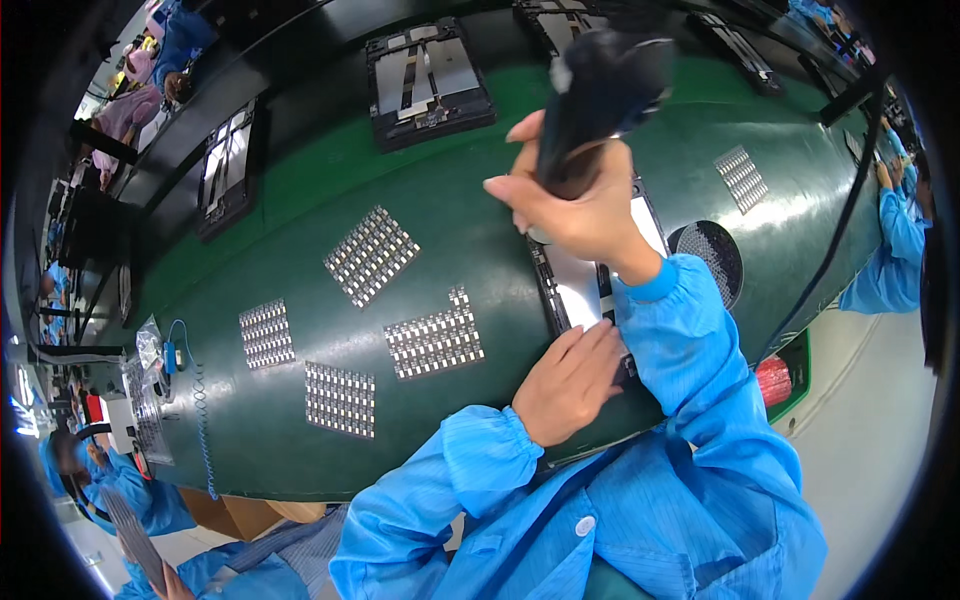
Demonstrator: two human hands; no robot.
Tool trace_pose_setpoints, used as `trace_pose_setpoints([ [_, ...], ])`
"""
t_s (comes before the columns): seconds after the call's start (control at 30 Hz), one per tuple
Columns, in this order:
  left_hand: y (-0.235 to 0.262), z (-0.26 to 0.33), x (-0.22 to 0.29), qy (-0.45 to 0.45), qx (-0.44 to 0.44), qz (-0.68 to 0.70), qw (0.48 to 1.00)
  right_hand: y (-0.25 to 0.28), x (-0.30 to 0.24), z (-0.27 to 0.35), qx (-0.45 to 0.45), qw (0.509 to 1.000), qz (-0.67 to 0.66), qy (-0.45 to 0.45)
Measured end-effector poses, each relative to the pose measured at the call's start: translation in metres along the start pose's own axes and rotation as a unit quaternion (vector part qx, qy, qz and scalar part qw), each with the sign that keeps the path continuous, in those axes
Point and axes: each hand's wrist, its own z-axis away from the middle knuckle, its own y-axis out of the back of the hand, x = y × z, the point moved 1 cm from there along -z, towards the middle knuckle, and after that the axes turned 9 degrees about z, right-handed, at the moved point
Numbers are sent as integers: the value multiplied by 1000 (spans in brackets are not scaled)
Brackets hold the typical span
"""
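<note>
In my right hand (590, 215) is a thick black electric screwdriver (600, 105), held upright with my fingers wrapped round its lower body; its top is blurred. Beneath it lies an opened tablet-like device (578, 290) with a black frame and silver panels. The tool's tip is hidden behind my hand. My left hand (570, 385) rests with outstretched fingers on the near end of the device, holding nothing. Just right of the device sits a round black dish (735, 255) of small silvery pieces, partly covered by my right sleeve.
Several sheets of small board pieces (433, 338) lie left on the green mat (480, 190), another sheet (741, 180) at right. Similar opened devices (425, 80) line the far rack. A coiled blue cord (202, 420) hangs left, a black cable (835, 235) crosses right. Co-workers (890, 240) sit nearby.
</note>
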Motion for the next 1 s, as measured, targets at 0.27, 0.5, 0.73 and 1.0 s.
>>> trace_pose_setpoints([
  [0.27,37,22,-20,22,-42,-3,999,121,-50,79,-178,955,-143,-191],
  [0.5,29,32,-18,42,-53,33,997,147,-31,149,-317,911,-206,-166],
  [0.73,45,27,-18,35,-9,10,999,129,-53,125,-392,847,-347,-99],
  [1.0,152,27,-4,2,155,-129,979,109,-53,78,-424,844,-325,-48],
])
